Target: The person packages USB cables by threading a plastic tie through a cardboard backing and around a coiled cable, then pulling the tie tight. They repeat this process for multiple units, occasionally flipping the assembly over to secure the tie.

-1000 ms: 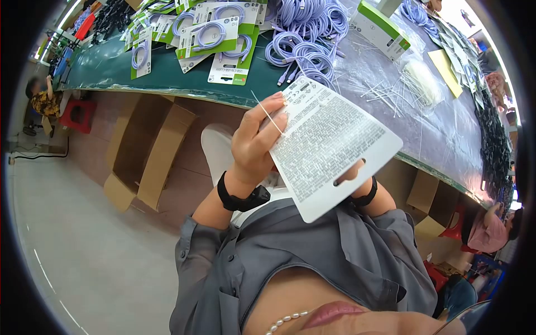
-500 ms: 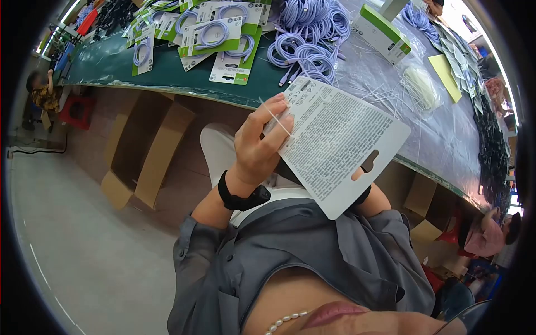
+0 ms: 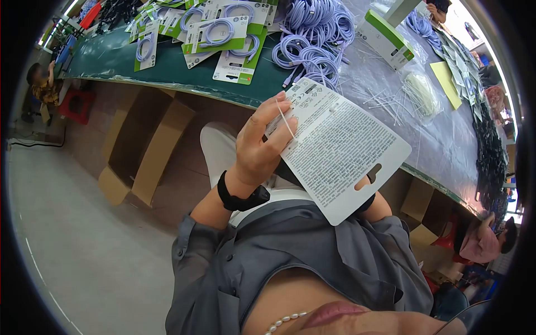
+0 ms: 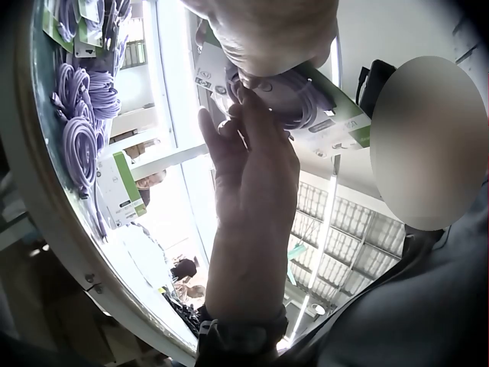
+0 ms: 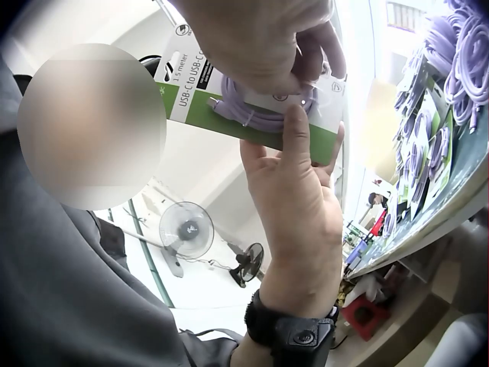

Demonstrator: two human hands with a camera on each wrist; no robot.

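My left hand (image 3: 257, 137) grips a white printed retail card (image 3: 346, 151) near one end, its fingers over the text side. In the right wrist view the thumb of that hand presses the green-and-white front, marked USB-C. A coiled lilac USB-C cable (image 5: 252, 115) lies against this front. A thin white cable tie (image 3: 286, 120) sticks up by the left fingertips on the text side. Beneath the card, my right hand (image 4: 256, 176) pinches at the coil, fingertips together there; the card hides most of this hand in the head view.
Carded cables (image 3: 215, 36) and a heap of loose lilac coils (image 3: 318, 22) lie on the table. Farther right are a green-and-white box (image 3: 385, 39), a bundle of white ties (image 3: 421, 89) and yellow paper (image 3: 445, 84). An open carton (image 3: 142, 145) stands on the floor.
The card has shifted a little to the right with the left hand. The white tie by the left fingers has moved right and stands steeper. Both hands keep their hold.
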